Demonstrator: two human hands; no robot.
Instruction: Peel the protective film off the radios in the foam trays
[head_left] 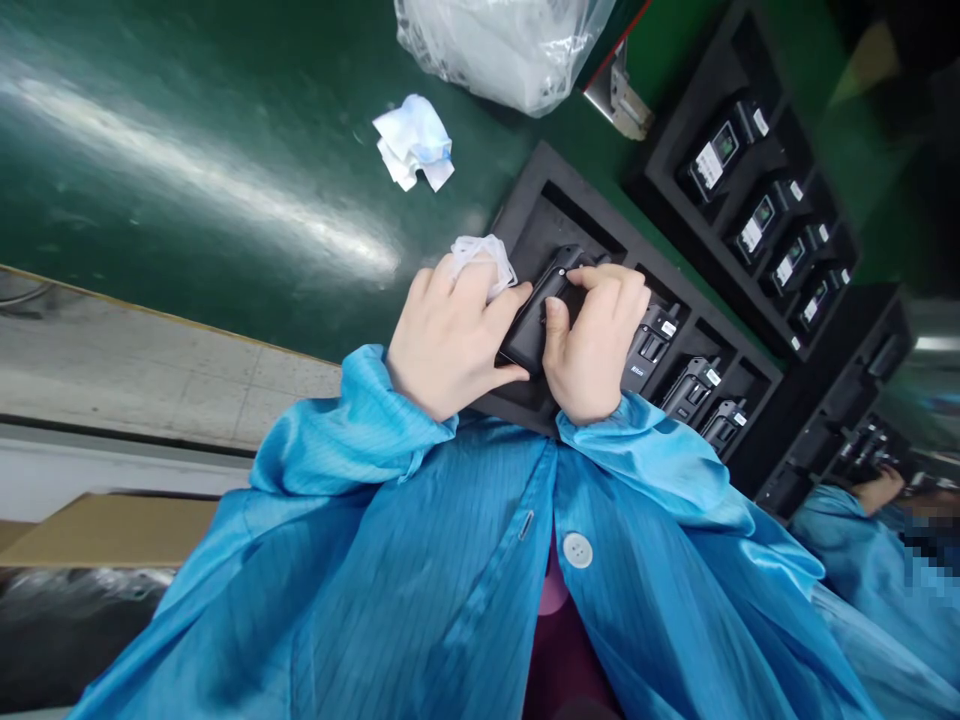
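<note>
A black handheld radio (534,325) is tilted over the near foam tray (525,190), back side up. My left hand (450,335) is closed on its left edge, thumb low and index finger along the side. A crumpled white cloth or tissue (484,258) is tucked at the fingers of that hand. My right hand (596,340) grips the radio's right side, with its index finger near the upper end and its thumb on the back. Just right of that hand, several similar radios (690,388) lie in the tray's slots.
A crumpled white-and-blue wipe (415,143) lies on the green table (225,180). Behind it is a clear plastic bag (510,50). Another foam tray (780,130) holds several radios with screens. A co-worker's hand (879,488) is at the far right. A cardboard box (112,530) stands lower left.
</note>
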